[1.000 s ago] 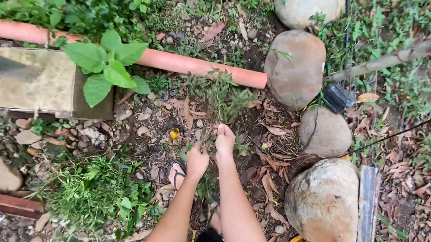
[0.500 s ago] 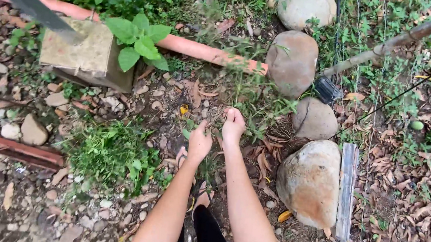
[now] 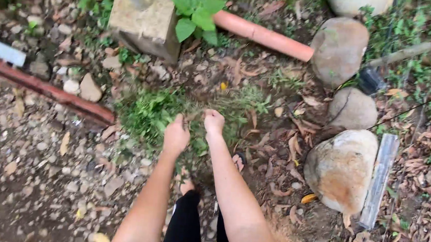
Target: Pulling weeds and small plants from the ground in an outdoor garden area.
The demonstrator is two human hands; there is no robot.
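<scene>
- Centrally, left hand (image 3: 176, 135) and right hand (image 3: 213, 122) each have fingers curled shut on a weed clump (image 3: 195, 115), raised above the leaf-strewn ground.
- Weed clump: judged light, limp, stems thin and easily torn; best gripped low, near the roots.
- Beyond the fingers: concrete block (image 3: 146, 22), orange pipe (image 3: 262, 34).
- Right of the fingers: large stone (image 3: 341, 167).

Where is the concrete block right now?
Head view, upper left: the concrete block sits beside the orange pipe, under a leafy plant.
</scene>
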